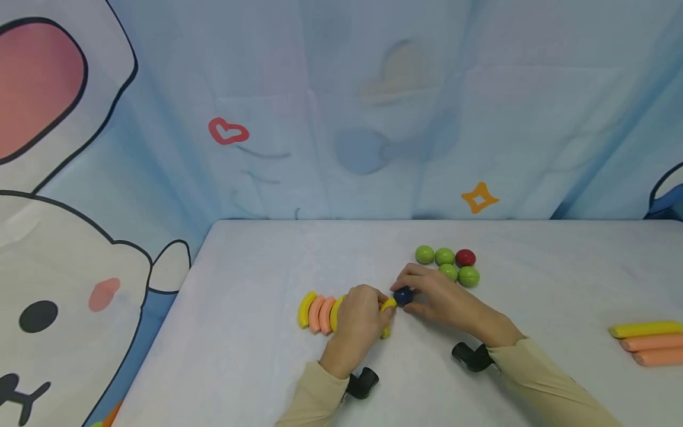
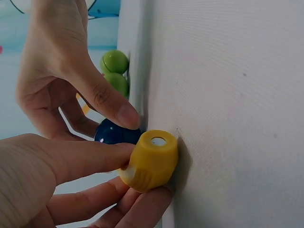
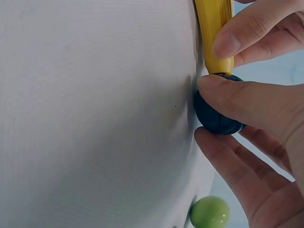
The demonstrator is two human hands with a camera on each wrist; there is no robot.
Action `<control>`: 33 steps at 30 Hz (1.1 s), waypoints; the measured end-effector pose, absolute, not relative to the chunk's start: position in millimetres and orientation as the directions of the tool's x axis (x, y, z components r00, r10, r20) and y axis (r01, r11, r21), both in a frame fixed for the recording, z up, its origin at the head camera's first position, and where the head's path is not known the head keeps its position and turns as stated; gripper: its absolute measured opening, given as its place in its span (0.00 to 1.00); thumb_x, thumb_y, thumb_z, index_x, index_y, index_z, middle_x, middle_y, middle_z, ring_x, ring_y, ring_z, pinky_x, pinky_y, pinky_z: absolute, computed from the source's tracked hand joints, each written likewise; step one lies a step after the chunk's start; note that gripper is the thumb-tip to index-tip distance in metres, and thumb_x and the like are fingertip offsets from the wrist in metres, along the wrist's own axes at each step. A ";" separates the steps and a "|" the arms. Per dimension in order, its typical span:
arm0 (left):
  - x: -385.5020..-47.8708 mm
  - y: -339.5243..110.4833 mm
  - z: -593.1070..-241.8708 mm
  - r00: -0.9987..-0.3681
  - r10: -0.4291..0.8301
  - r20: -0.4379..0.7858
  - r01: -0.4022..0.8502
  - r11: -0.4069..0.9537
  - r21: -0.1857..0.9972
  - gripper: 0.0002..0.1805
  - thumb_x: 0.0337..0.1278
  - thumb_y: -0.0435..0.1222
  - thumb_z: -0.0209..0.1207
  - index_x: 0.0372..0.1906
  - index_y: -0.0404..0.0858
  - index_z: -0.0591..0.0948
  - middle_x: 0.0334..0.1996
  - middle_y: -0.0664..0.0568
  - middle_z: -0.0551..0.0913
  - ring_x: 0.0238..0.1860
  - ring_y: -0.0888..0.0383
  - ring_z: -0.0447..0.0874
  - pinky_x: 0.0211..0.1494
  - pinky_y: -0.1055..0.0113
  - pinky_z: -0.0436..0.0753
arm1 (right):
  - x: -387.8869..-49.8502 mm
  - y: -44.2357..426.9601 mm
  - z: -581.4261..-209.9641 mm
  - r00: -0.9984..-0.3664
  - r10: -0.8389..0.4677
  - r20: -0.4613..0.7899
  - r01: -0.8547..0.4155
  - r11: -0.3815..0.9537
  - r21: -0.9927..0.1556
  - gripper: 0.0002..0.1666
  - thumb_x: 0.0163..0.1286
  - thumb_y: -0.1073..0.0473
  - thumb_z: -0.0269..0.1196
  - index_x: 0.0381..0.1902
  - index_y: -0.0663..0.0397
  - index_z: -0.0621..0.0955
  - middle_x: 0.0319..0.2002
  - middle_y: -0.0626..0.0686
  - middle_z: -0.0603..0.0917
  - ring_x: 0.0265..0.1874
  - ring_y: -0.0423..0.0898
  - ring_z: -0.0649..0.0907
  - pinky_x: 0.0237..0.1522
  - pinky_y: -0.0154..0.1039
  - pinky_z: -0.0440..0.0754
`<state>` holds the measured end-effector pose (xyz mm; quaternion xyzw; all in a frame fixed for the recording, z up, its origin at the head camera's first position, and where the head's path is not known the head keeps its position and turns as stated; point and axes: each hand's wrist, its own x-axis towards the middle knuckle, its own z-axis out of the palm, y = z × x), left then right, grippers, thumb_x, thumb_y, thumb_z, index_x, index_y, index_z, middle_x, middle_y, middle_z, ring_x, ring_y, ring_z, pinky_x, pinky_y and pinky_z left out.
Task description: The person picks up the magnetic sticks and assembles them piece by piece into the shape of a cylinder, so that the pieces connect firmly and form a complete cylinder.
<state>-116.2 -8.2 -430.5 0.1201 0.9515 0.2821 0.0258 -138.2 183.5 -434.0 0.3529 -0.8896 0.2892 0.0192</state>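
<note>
Pale blue backdrop (image 1: 320, 71) behind, white table (image 1: 224, 373) in front. Left hand (image 1: 358, 320) and right hand (image 1: 448, 299) are both gripping stuff mid-table. Three straight sticks (image 1: 652, 343), yellow and pink, lie far right. Yellow and pink curved pieces (image 1: 315, 314) line up left of the left hand, whose fingers pinch a yellow piece (image 2: 154, 166). Right thumb and fingers hold a dark blue ball (image 3: 214, 114) against its end; green balls (image 1: 445, 256) and a red ball (image 1: 465, 257) sit just beyond.

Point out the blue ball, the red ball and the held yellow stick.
Blue ball (image 3: 217, 120): right wrist view, lower visible side.
Red ball (image 1: 465, 257): head view, middle.
Held yellow stick (image 3: 213, 27): right wrist view, mid-length of the visible part.
</note>
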 end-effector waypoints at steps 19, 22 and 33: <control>-114.9 -10.5 -432.5 -0.972 0.229 -0.053 0.128 0.703 0.700 0.08 0.58 0.31 0.73 0.30 0.29 0.86 0.21 0.55 0.77 0.18 0.64 0.72 0.20 0.76 0.69 | -141.1 179.4 -436.7 -0.728 -0.633 0.262 -0.666 0.563 -0.489 0.21 0.57 0.74 0.77 0.47 0.56 0.86 0.46 0.48 0.82 0.46 0.48 0.85 0.50 0.43 0.87; -113.4 -10.8 -433.3 -0.973 0.222 -0.056 0.114 0.683 0.722 0.09 0.57 0.31 0.74 0.31 0.30 0.86 0.22 0.54 0.78 0.20 0.64 0.73 0.22 0.76 0.71 | -141.4 179.9 -438.3 -0.723 -0.637 0.268 -0.672 0.558 -0.487 0.21 0.57 0.75 0.77 0.47 0.56 0.86 0.46 0.48 0.83 0.46 0.48 0.85 0.50 0.44 0.87; -104.4 -8.7 -432.3 -0.966 0.227 -0.126 0.052 0.644 0.763 0.11 0.59 0.35 0.74 0.34 0.31 0.85 0.21 0.56 0.79 0.19 0.65 0.74 0.22 0.75 0.72 | -138.5 185.4 -440.6 -0.705 -0.653 0.277 -0.684 0.523 -0.508 0.24 0.56 0.77 0.76 0.49 0.54 0.85 0.46 0.48 0.82 0.46 0.48 0.85 0.50 0.44 0.87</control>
